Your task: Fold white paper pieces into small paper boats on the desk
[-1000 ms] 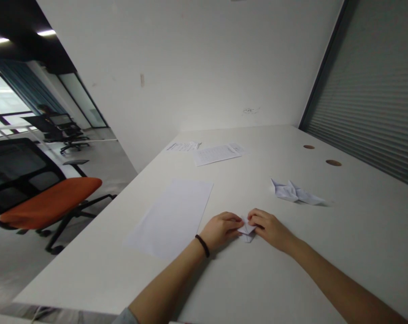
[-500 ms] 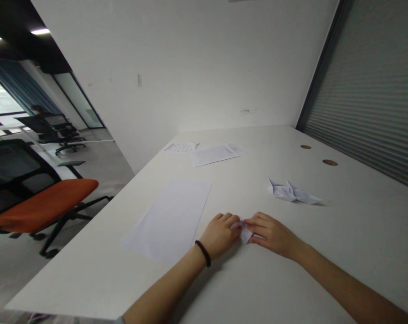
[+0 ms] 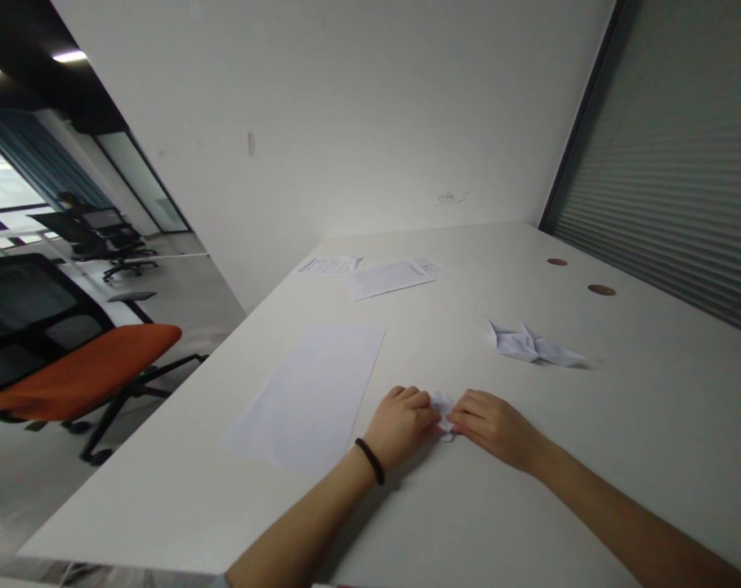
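A small piece of folded white paper (image 3: pixel 444 406) lies on the white table between my hands, partly covered by fingers. My left hand (image 3: pixel 405 425), with a black band at the wrist, pinches its left side. Fingers of my right hand (image 3: pixel 491 426) are closed on the paper's right side. Beyond my right hand sits a folded paper shape (image 3: pixel 533 345) with pointed tips, touched by neither hand. To the left of my left hand lies white blank paper (image 3: pixel 314 392), flat on the table.
Printed sheets (image 3: pixel 390 279) lie toward the far end of the table (image 3: pixel 468 514), near the wall. Two round holes are set at its right side, by a blind-covered window (image 3: pixel 670 163). An orange-seated chair (image 3: pixel 94 363) stands left of the table edge.
My right hand's fingers have drawn closer together and shifted slightly on the folded paper. More of the paper's upper part shows between my hands. My left hand has barely moved.
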